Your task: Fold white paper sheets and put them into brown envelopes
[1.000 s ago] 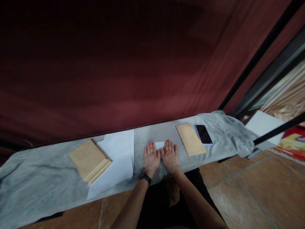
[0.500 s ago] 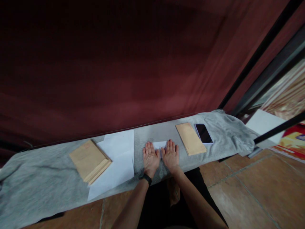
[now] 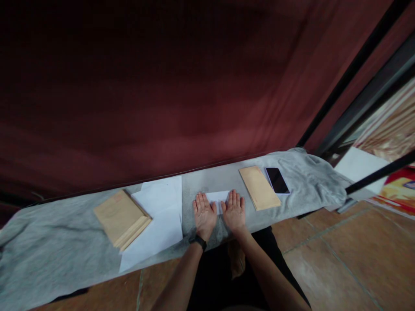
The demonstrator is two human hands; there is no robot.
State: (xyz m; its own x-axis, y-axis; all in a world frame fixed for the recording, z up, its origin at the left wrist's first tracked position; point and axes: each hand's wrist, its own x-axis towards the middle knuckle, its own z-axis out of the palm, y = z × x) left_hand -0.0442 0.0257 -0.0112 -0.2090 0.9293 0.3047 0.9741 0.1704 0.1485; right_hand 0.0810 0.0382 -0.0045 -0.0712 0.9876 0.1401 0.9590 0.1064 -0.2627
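Observation:
A small folded piece of white paper [image 3: 219, 197] lies on the grey cloth in front of me. My left hand [image 3: 205, 216] rests flat on its left part, fingers stretched out, with a dark band on the wrist. On its right part my right hand [image 3: 234, 211] lies flat too, fingers extended. Both hands cover the paper's ends, while its middle shows between them. To the right is a brown envelope [image 3: 259, 188], apart from my right hand. White sheets [image 3: 158, 216] are spread to the left of my left hand.
A stack of brown envelopes [image 3: 121, 216] overlaps the white sheets' left side. A phone [image 3: 277, 180] lies beside the envelope at right. Grey cloth [image 3: 58, 246] covers the narrow bench, and a dark red panel [image 3: 181, 108] rises behind it. Tiled floor [image 3: 350, 242] shows below.
My two hands have moved slightly apart over the folded paper, left hand to the left and right hand to the right. More of the paper's middle shows.

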